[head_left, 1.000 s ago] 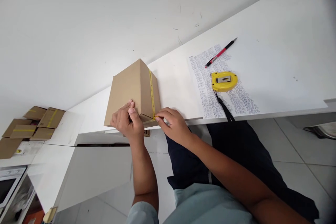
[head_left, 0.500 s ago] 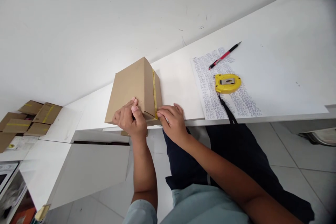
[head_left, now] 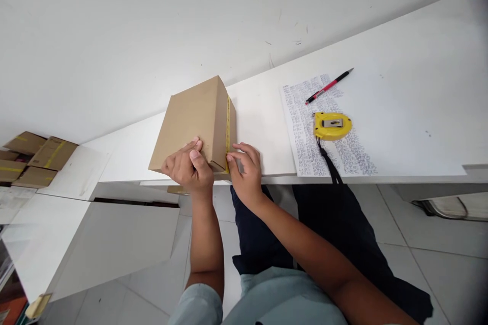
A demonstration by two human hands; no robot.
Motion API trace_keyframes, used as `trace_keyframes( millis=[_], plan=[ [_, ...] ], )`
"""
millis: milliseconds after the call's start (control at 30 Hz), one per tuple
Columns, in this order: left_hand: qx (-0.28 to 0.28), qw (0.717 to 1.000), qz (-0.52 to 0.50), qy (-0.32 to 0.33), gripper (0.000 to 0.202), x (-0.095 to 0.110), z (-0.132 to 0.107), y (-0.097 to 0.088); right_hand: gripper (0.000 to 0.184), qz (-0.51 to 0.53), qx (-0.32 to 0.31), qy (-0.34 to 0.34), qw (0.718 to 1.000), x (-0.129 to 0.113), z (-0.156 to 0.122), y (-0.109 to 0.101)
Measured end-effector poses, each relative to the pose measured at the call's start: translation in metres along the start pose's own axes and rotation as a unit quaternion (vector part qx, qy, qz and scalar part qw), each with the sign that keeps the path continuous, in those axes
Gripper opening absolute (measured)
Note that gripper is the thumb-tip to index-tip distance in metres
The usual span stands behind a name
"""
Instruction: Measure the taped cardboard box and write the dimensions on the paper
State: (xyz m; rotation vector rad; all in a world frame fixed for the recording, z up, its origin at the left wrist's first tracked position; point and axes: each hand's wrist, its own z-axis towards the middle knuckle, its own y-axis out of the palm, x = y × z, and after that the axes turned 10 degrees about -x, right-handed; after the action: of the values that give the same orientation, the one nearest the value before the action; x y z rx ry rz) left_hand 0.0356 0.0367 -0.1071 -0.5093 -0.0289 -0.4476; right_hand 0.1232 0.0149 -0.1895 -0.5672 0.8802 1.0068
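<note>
A brown cardboard box [head_left: 192,117] with a strip of yellow tape [head_left: 227,127] down its right face stands at the front edge of a white table [head_left: 412,101]. My left hand [head_left: 187,168] grips the box's near corner, fingers curled over it. My right hand [head_left: 246,171] rests against the box's right side, its fingertips pressed on the lower end of the yellow tape.
To the right lie a sheet of handwritten paper [head_left: 354,155], a yellow tape measure [head_left: 331,126] with a black strap hanging over the edge, and a red pen [head_left: 328,86]. Several taped cardboard boxes [head_left: 34,160] sit far left. A white wall rises behind.
My right hand has slid from the box's bottom corner up against its side, fingers now flatter on the tape. The view has shifted slightly; the box stays in place.
</note>
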Motion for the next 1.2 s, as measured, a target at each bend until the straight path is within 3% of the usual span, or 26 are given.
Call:
trace_keyframes(
  millis=[100, 267, 433, 567, 767, 1200],
  plan=[
    [-0.003, 1.000, 0.011, -0.020, 0.051, 0.000, -0.001, 0.002, 0.019, 0.037, -0.008, 0.028, 0.999, -0.003, 0.004, -0.001],
    [0.010, 1.000, 0.003, -0.011, 0.049, 0.001, -0.001, 0.005, 0.025, 0.065, 0.036, 0.065, 0.995, -0.010, 0.000, -0.010],
    [0.026, 1.000, -0.004, -0.006, 0.049, 0.001, -0.001, 0.006, 0.014, 0.059, 0.002, 0.034, 0.998, -0.014, -0.019, -0.008],
    [0.017, 1.000, -0.002, -0.018, 0.051, 0.001, -0.002, 0.006, 0.021, 0.065, -0.048, 0.058, 0.995, -0.015, -0.027, -0.011],
    [0.019, 0.999, 0.017, -0.038, 0.052, 0.004, -0.003, 0.008, 0.026, 0.145, -0.085, 0.116, 0.979, -0.017, -0.015, -0.017],
    [0.023, 0.999, -0.014, -0.045, 0.051, 0.002, -0.005, 0.010, 0.026, 0.151, -0.111, 0.147, 0.971, -0.023, -0.009, -0.022]
  ],
)
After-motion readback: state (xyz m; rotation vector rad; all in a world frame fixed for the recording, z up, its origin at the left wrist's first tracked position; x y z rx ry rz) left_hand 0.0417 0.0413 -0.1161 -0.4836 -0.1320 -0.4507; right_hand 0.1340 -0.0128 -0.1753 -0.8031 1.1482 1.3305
